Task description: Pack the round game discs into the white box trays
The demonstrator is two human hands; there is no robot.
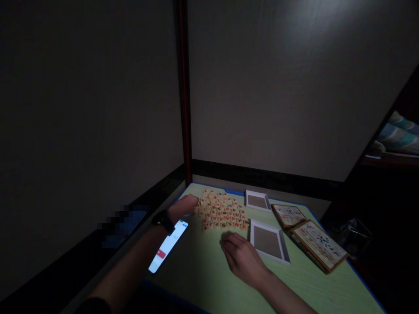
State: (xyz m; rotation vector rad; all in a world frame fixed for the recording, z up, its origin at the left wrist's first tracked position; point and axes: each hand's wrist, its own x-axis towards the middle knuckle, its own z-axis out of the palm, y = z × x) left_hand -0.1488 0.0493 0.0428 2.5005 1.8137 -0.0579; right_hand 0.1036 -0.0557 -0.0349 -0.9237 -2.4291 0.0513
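While holding the left hand (187, 205) at the left edge of the round pieces (225, 213), shows its fingers curled inward, with the back of the hand toward the view. Cannot tell from this angle of any piece gripped beneath those fingertips. Has the right hand (241, 257) low over the green table (340, 292), nearer than the pieces and just left of the nearer white tray (270, 242), with fingers loosely bent, close together and turned down. Cannot see its palm, so cannot tell of anything held there.

Has the round pieces laid flat in a dense patch on the table, between the left hand and the two trays. Shows red or dark characters on many upturned faces, with fairly even rows toward the front and right.

Wears a dark watch (163, 221) on the left wrist, near a lit phone (166, 250) lying face up with a red button on its screen. Has the farther white tray (257, 201) beyond the nearer one and, to the right of both, the farther printed box (290, 215) close to the nearer printed box (319, 244). Shows behind the table pale wall panels (262, 96) and a dark reddish post (185, 109), and patterned bedding (397, 135) off to the right.
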